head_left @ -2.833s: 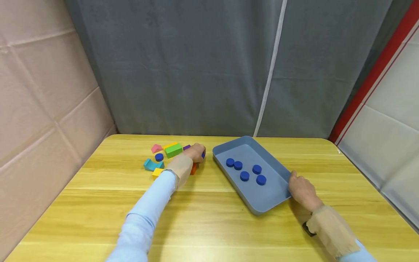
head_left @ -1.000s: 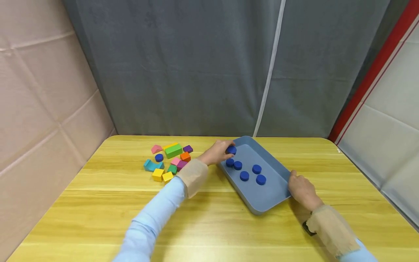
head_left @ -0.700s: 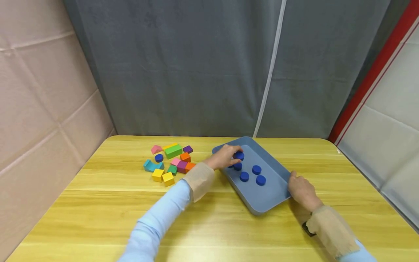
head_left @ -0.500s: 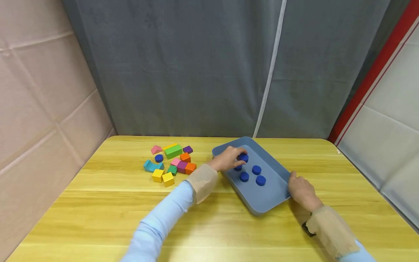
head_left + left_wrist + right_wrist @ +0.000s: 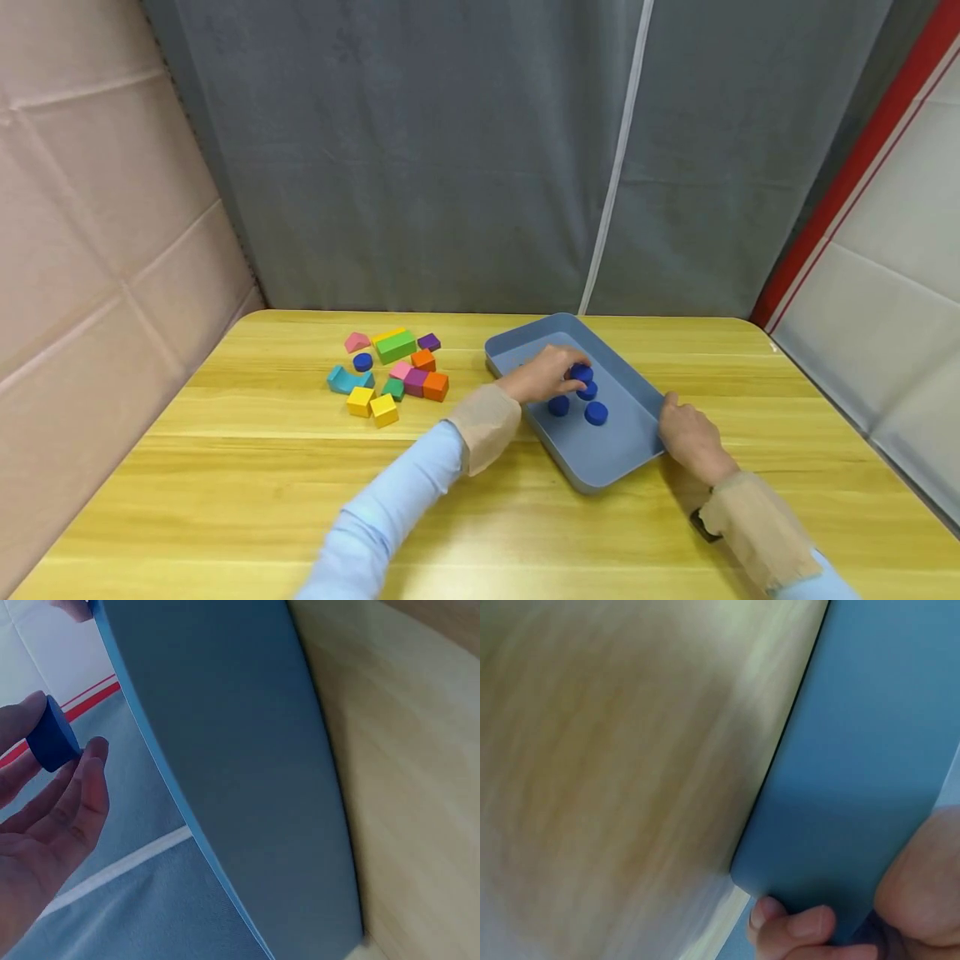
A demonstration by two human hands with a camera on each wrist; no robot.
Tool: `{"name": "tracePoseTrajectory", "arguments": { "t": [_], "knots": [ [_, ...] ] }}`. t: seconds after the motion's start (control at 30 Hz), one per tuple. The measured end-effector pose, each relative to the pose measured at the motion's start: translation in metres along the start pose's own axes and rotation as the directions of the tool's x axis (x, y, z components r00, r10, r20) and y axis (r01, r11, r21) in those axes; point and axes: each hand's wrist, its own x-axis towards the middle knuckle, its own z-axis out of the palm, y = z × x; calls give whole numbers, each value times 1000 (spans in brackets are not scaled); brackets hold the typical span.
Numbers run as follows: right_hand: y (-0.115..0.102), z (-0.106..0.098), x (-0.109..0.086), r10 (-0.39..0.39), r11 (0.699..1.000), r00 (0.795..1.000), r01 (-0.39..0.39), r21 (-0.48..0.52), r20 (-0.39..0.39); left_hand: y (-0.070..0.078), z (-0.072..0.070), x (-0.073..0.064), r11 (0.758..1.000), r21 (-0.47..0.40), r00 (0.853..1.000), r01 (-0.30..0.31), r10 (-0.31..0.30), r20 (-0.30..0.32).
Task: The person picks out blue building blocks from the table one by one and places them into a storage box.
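Note:
My left hand (image 5: 546,375) pinches a blue round block (image 5: 581,372) between thumb and fingers, over the grey-blue tray (image 5: 618,454). In the left wrist view, that block (image 5: 52,739) sits at the fingertips, above the level of the tray's rim. Beneath it in the tray lie several more blue round blocks, one at the front (image 5: 596,413); others toward the back left are hidden by the hand. My right hand (image 5: 693,437) grips the tray's right corner. In the right wrist view, fingers and thumb of that hand (image 5: 922,892) hold the tray wall (image 5: 832,817).
Left of the tray, a loose group of coloured blocks lies on the wooden table (image 5: 247,467): a green bar (image 5: 397,347), a teal arch (image 5: 349,381), yellow cubes (image 5: 384,410), an orange block (image 5: 436,386) and one blue round block (image 5: 363,362). A grey curtain (image 5: 420,167) hangs behind.
My left hand has carried the blue round block from the coloured group rightward over the tray's rim, then farther toward the tray's middle. The right hand and tray stay put.

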Motion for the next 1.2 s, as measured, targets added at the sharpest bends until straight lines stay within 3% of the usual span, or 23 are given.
{"name": "tracePoseTrajectory", "arguments": {
  "t": [0.13,0.53,0.77,1.0,1.2],
  "knots": [
    [1,1,0,-2,1000,1000,2,-4,-12,5,4,5,999,27,1000,-21,21,17],
    [2,1,1,-8,1000,1000,8,-9,-12,23,12,15,998,57,994,-11,5,109],
    [2,2,1,1,1000,1000,-1,-3,-11,30,20,22,999,36,985,17,-23,168],
    [1,0,2,1,1000,1000,-1,-18,8,37,24,25,998,61,979,-16,3,202],
    [1,1,2,0,1000,1000,-1,-7,-7,42,29,28,997,76,970,-9,-10,243]
  ]
}}
